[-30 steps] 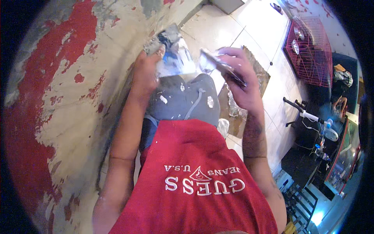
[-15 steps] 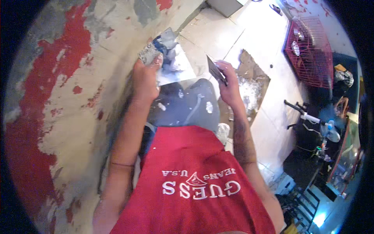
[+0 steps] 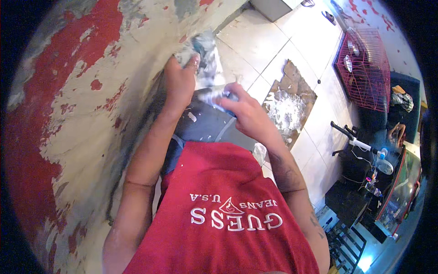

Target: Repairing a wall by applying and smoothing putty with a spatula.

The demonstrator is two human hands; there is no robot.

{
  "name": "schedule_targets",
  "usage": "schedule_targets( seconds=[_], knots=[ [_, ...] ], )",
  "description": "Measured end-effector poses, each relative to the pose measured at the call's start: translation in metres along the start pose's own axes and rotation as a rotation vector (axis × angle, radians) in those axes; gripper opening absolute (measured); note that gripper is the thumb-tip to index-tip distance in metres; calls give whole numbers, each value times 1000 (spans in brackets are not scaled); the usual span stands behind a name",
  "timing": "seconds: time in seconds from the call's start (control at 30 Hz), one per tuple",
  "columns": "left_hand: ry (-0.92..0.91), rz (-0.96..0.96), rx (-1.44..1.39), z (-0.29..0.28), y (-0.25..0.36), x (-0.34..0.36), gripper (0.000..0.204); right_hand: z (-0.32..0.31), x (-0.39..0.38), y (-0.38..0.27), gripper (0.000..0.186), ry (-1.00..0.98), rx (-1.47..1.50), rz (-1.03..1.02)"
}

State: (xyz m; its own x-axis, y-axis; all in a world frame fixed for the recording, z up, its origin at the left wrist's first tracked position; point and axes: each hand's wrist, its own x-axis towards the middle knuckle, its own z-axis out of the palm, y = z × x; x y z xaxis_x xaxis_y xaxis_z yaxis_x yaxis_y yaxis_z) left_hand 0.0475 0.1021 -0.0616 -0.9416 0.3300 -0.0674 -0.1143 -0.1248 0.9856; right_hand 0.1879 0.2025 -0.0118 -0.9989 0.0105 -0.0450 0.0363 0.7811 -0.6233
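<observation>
We have the paint-patched wall (image 3: 86, 132) all down the left, its foot meeting the tiled floor (image 3: 246, 52) just beyond the held board (image 3: 211, 59). The left side is tight: the board's left edge is near the wall. More room lies to the right, where pale tiles run between the board and the left edge of a torn cardboard sheet (image 3: 299, 80), white paste spread over its middle. A pale box (image 3: 276, 10) stands by the floor's far edge; a red wire cage (image 3: 365, 73) stands well apart, beyond the cardboard's right corner.

Against half a second ago, we see the right hand (image 3: 248, 112) swung inward from beside the cardboard, and the flat blade (image 3: 218, 97) brought across to the board's lower edge. More of the paste is now uncovered. The board remains over the knees, smeared white and grey.

Our left hand (image 3: 180, 82) is closed on the board's left edge, thumb on the upper side, forearm rising alongside the wall. Our right hand grips the blade, wrist angled inward, elbow bent out. Blur hides whether blade and board touch.
</observation>
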Motion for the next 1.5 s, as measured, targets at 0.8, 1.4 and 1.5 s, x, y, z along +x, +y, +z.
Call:
schedule_targets(
  seconds=[0.8, 1.4, 1.5],
  knots=[
    [-195, -448, -314, -17, 52, -4, 45, 29, -16, 96, 62, 350, 767, 308],
    [-39, 152, 214, -4, 16, -8, 17, 16, -6, -8, 53, 202, -77, -27],
    [-45, -47, -59, -10, 27, 2, 17, -3, -7, -7, 49, 100, -82, -46]
  ],
)
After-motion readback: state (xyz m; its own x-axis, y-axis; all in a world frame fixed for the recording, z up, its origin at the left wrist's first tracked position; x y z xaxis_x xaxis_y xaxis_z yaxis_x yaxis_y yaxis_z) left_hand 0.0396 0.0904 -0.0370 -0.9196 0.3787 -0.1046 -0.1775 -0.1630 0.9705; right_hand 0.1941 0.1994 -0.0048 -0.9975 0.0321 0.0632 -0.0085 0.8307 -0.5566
